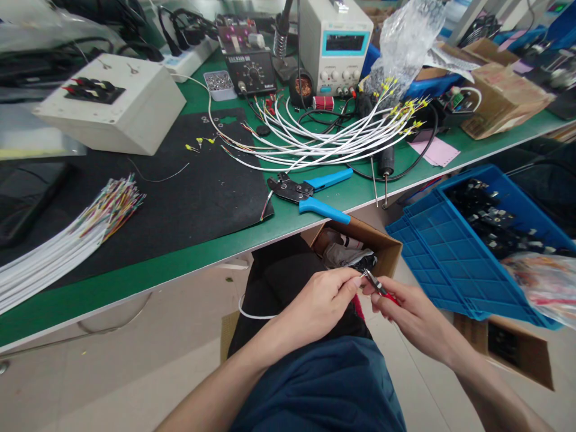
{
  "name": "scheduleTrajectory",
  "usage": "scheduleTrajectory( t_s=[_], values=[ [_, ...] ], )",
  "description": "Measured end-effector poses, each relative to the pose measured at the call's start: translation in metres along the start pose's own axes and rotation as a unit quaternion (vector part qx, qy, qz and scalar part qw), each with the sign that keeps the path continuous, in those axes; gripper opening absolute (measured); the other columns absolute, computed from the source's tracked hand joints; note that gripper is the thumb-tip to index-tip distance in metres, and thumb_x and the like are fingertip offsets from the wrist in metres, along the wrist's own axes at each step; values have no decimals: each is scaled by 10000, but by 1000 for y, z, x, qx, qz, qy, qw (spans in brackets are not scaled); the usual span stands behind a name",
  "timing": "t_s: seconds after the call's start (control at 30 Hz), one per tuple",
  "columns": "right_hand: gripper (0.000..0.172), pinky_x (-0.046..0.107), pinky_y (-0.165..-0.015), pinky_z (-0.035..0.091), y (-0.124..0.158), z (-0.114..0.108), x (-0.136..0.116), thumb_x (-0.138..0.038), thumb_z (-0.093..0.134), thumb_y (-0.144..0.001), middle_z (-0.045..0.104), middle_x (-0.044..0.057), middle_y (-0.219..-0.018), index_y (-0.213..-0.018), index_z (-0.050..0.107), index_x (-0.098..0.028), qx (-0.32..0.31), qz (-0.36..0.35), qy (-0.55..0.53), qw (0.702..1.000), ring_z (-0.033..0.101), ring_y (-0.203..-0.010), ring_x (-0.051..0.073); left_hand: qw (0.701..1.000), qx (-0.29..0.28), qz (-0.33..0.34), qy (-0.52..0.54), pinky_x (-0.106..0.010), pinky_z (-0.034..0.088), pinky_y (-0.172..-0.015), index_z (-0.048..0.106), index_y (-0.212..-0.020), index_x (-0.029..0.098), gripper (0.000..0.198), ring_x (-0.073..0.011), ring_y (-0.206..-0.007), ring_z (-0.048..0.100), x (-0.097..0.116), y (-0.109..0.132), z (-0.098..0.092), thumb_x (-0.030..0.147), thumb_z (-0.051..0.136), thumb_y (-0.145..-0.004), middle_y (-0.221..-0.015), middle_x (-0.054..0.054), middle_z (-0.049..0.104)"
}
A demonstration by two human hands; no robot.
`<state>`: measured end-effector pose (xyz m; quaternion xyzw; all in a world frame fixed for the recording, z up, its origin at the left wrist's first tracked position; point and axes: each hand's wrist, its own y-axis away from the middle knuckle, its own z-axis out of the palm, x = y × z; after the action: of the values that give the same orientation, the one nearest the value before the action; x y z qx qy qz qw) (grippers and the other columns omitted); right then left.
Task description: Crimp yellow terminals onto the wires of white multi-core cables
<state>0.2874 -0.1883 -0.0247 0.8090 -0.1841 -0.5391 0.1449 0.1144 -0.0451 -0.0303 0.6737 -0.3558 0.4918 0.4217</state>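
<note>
Both hands are low, over my lap and below the table's front edge. My left hand (pixel 321 300) is closed in a pinch on a thin white wire (pixel 252 315) that loops out to the left under my wrist. My right hand (pixel 405 309) grips small red-handled cutters (pixel 380 288), whose metal tip meets the left fingertips. An open cardboard box (pixel 360 243) with dark bags in it stands on the floor just beyond the hands.
On the green bench (pixel 189 255) lie a black mat (pixel 198 186), a blue-handled crimping tool (pixel 310 195), a heap of white cables with yellow ends (pixel 333 135), a white wire bundle (pixel 63 246), a white box (pixel 112 102) and a power supply (pixel 335 45). A blue crate (pixel 454 246) sits at right.
</note>
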Motion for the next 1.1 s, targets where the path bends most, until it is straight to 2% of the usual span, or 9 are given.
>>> scheduleTrajectory(
  t_s=[0.33, 0.43, 0.6, 0.73, 0.97, 1.1],
  values=[
    [231, 249, -587, 371, 0, -1, 8, -315, 481, -1051, 583, -28, -759, -1020, 682, -206, 7, 6, 1, 1000, 463, -645, 130, 999, -40, 16, 7, -256, 426, -748, 720, -974, 170, 381, -164, -811, 605, -8, -8, -8, 347, 407, -1099, -896, -6, 701],
    [240, 239, -576, 379, -2, -2, 13, -313, 475, -1043, 599, -25, -770, -1032, 690, -208, 5, 6, -2, 1000, 463, -632, 127, 997, -66, 24, 23, -246, 429, -776, 734, -1003, 166, 367, -162, -856, 616, -10, -14, -11, 313, 408, -1090, -945, -9, 712],
    [265, 234, -548, 376, -8, -1, 25, -360, 477, -1044, 590, -32, -750, -997, 687, -207, 12, 18, 2, 1000, 476, -591, 120, 995, -91, 16, 27, -243, 401, -720, 731, -966, 153, 350, -155, -802, 573, -19, -28, -12, 330, 447, -1069, -872, -3, 679],
    [358, 243, -541, 384, -17, 0, 39, -472, 501, -1042, 552, -41, -679, -1015, 713, -186, 29, 34, 15, 999, 500, -571, 128, 993, -110, 8, 35, -237, 379, -686, 743, -935, 144, 331, -143, -759, 538, -27, -43, -10, 326, 490, -1045, -817, 6, 651],
    [475, 230, -442, 303, -34, -2, 74, -571, 511, -1032, 484, -66, -552, -1039, 742, -156, 42, 79, 31, 996, 438, -469, 105, 988, -133, -36, 70, -238, 377, -643, 794, -1001, 116, 368, -130, -669, 514, -49, -74, 3, 345, 505, -1008, -771, -11, 657],
    [463, 219, -441, 349, -41, 2, 98, -570, 531, -1045, 473, -89, -546, -900, 694, -162, 31, 104, 63, 992, 438, -434, 87, 988, -119, -52, 83, -247, 304, -579, 789, -1015, 105, 394, -127, -618, 450, -64, -84, 9, 393, 521, -1000, -673, 15, 542]
  ],
)
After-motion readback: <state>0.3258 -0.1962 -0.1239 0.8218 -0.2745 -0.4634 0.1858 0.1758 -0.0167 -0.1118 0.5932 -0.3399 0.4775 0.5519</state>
